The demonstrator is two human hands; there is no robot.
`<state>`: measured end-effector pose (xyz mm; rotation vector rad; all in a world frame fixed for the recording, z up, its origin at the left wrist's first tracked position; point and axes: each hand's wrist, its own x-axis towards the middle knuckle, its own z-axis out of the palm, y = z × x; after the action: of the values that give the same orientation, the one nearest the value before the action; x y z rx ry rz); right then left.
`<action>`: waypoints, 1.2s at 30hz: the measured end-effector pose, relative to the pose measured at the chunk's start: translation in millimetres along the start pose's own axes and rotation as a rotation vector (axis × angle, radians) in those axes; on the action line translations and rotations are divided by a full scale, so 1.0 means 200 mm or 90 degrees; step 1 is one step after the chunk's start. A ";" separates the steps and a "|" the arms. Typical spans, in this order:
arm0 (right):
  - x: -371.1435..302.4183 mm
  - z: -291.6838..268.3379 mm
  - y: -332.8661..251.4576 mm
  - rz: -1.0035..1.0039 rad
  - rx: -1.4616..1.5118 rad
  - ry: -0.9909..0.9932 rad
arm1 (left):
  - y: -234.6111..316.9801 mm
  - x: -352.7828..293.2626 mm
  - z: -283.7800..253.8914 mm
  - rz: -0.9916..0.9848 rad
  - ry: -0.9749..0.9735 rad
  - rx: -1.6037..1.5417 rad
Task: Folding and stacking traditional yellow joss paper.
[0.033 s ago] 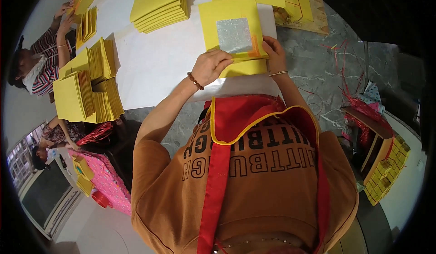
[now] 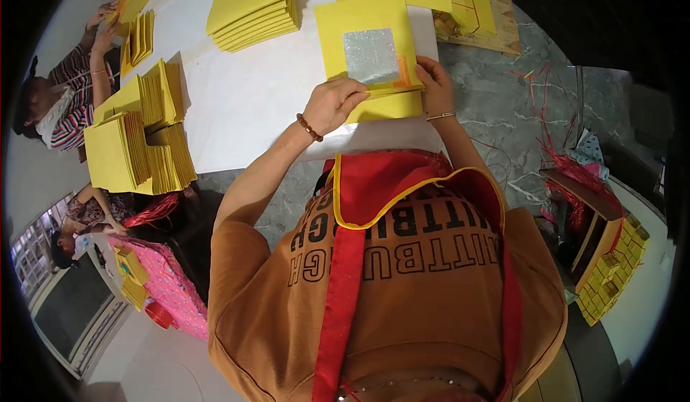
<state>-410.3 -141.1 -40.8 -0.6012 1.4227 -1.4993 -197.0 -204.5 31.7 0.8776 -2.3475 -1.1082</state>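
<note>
The white sheet (image 2: pixel 251 100) covering the marble table (image 2: pixel 503 121) is the largest surface, running from the upper left toward the person's chest. On it, at the left, stand fanned bundles of folded yellow paper (image 2: pixel 136 143); a second flat stack of yellow sheets (image 2: pixel 253 8) lies near the top edge. At the far left a co-worker in a striped top (image 2: pixel 61 103) handles more yellow bundles.

Directly ahead of the person lies a small pile of square yellow sheets (image 2: pixel 384 103), and its top sheet (image 2: pixel 363 21) carries 1 silver foil square (image 2: pixel 371 55) with an orange mark at its lower right corner.

The left hand (image 2: pixel 334 103), a bead bracelet on its wrist, pinches the lower left edge of the top sheet between thumb and fingers. The right hand (image 2: pixel 433 85) grips the lower right edge of the same pile, fingers curled over it beside the orange mark.

Against the earlier frame nothing has shifted: both hands hold the same edges, the sheet lies at the same angle, and the stacks stand where they were.
</note>
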 end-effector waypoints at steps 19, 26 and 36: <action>0.00 0.01 0.01 0.018 -0.003 0.023 | -0.06 0.01 0.03 -0.188 -0.048 -0.176; -0.04 0.01 -0.05 -0.005 -0.012 -0.018 | -0.10 0.03 0.01 -0.245 -0.065 -0.237; -0.03 -0.10 0.02 -0.143 -0.184 -0.155 | -0.12 0.05 0.01 -0.282 -0.074 -0.293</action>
<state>-424.7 -126.1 -47.6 -1.1158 1.4243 -1.3421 -196.4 -221.2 12.3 1.2013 -1.8919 -1.8254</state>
